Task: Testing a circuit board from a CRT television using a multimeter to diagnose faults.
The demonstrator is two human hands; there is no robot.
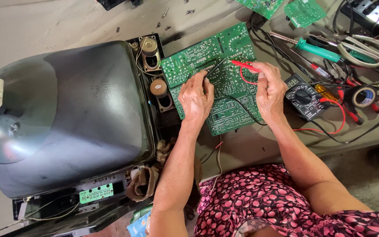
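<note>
Hands: left hand (pixel 196 98) pinches black probe (pixel 213 70); right hand (pixel 269 90) pinches red probe (pixel 245 66).
Board: green circuit board (pixel 224 94) lies on tabletop (pixel 251 147), at 3 o'clock from the old TV tube (pixel 66 114).
Risk: a shaky probe tip might slip and touch the wrong spot.

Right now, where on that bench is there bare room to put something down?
Bare surface lies at the far left, beyond the picture tube, and in a strip near the person, between the green circuit board and the multimeter leads. The right end is crowded with scissors, screwdrivers and tape.
</note>
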